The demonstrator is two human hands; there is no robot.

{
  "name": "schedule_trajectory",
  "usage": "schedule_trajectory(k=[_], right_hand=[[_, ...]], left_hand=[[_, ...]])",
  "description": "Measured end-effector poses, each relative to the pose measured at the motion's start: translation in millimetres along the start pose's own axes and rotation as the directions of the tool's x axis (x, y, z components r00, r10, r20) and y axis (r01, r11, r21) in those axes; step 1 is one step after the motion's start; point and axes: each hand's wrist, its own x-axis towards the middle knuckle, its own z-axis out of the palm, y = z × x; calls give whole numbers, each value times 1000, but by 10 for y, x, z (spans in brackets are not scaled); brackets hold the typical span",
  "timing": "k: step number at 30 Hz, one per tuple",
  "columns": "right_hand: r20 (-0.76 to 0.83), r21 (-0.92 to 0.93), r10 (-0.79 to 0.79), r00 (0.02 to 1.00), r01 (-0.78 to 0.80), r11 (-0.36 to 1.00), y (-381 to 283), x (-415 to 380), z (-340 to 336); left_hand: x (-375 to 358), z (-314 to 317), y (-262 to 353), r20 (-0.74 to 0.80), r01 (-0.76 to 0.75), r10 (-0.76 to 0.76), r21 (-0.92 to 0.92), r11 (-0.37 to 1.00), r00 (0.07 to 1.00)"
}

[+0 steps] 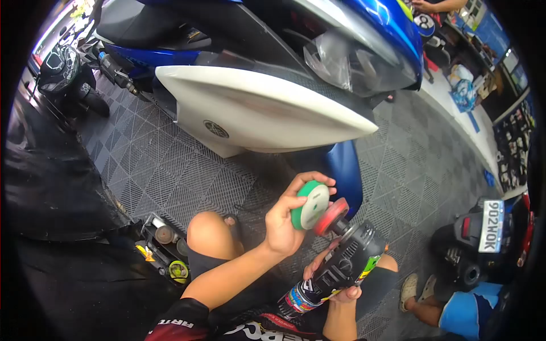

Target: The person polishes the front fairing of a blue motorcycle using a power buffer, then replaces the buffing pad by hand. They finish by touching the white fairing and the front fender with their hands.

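Observation:
My left hand [282, 223] grips a round green foam polishing pad [314, 208] by its edge, its pale backing side turned toward the tool. Close beside the pad is the red backing plate [333, 218] of a black power polisher [348, 257] with coloured stickers. My right hand [346, 294] is wrapped around the polisher's body from below, partly hidden behind it. Beyond my hands, a scooter's white side panel [256, 108] with a round emblem stands above the floor.
The blue scooter [392, 40] fills the top. A rolling stool or cart [165, 238] sits by my knee. Another person's leg and foot [418, 301] are at lower right, near a parked motorcycle [469, 244]. A long white counter [460, 113] runs along the right.

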Motion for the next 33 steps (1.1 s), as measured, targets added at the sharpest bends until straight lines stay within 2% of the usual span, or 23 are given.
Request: schedule_trajectory(k=[6, 12, 16, 19, 23, 25, 26, 29, 33], right_hand=[[-100, -52, 52, 994, -57, 997, -69, -52, -25], [-109, -60, 66, 992, -73, 996, -75, -130, -72], [-138, -101, -5, 990, -9, 995, -77, -66, 49], [-107, -80, -32, 994, 23, 997, -98, -97, 99], [-75, -98, -37, 997, 30, 995, -79, -140, 62], [13, -2, -29, 999, 30, 1000, -64, -185, -22], [59, 45, -25, 998, 22, 999, -62, -195, -58], [35, 41, -20, 999, 19, 999, -44, -217, -75], [-13, 6, -21, 1000, 21, 1000, -54, -245, -25]], left_hand=[[41, 16, -113, -10, 11, -11, -6, 1000, 1000], [53, 66, -181, 7, 65, -65, -3, 998, 998], [28, 64, -205, 21, 76, -76, -45, 996, 997], [4, 75, -233, -80, 53, -62, -110, 992, 995], [-33, 65, -234, -170, 30, -44, -85, 996, 984], [1, 24, -230, -208, -4, -5, -43, 999, 978], [20, -2, -224, -183, -14, 6, -44, 999, 983], [-11, -26, -252, -90, 5, -5, 3, 1000, 996], [-94, 19, -296, -29, 46, -48, -62, 997, 998]])
